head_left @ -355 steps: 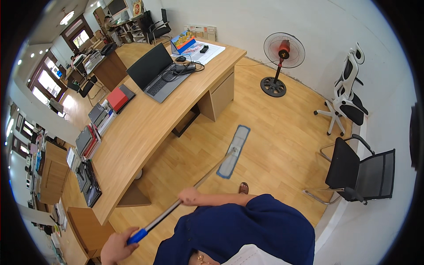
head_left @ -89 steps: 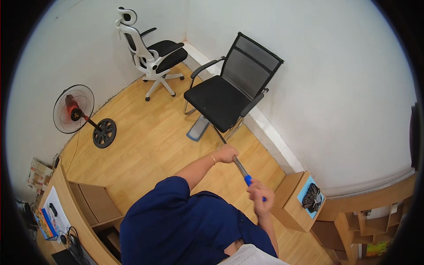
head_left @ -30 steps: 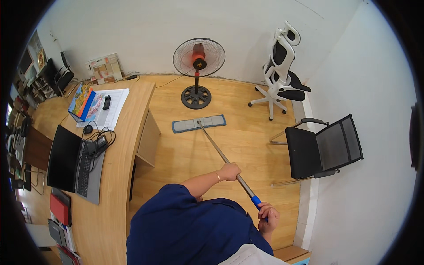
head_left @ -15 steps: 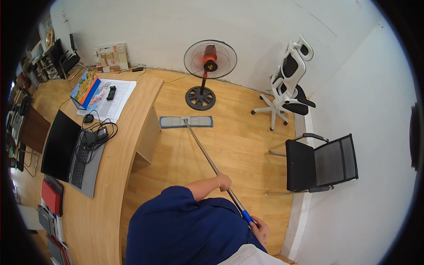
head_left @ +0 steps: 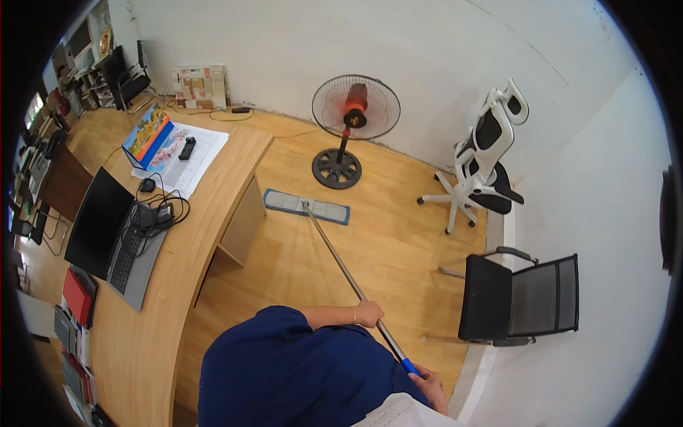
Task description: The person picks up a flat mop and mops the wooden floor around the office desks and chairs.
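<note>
A flat mop (head_left: 344,269) slants across the wooden floor, its metal pole running from my body up to a wide grey head (head_left: 288,203) with blue edging. The head lies flat on the boards beside the desk's side panel. My left hand (head_left: 368,313) is wrapped round the middle of the pole, a thin bracelet at its wrist. Lower down, my right hand (head_left: 430,388) grips the blue handle end, close to my right side.
At left stands a long wooden desk (head_left: 192,249) with a laptop (head_left: 107,238), cables, papers and folders. A pedestal fan (head_left: 337,169) is beyond the mop head. A white-framed swivel chair (head_left: 484,156) and a black mesh armchair (head_left: 491,299) stand along the right wall.
The view has shifted and turned slightly, so the fan, chairs and desk appear displaced. The mop head now looks more tilted in the picture. Both hands keep their hold on the pole.
</note>
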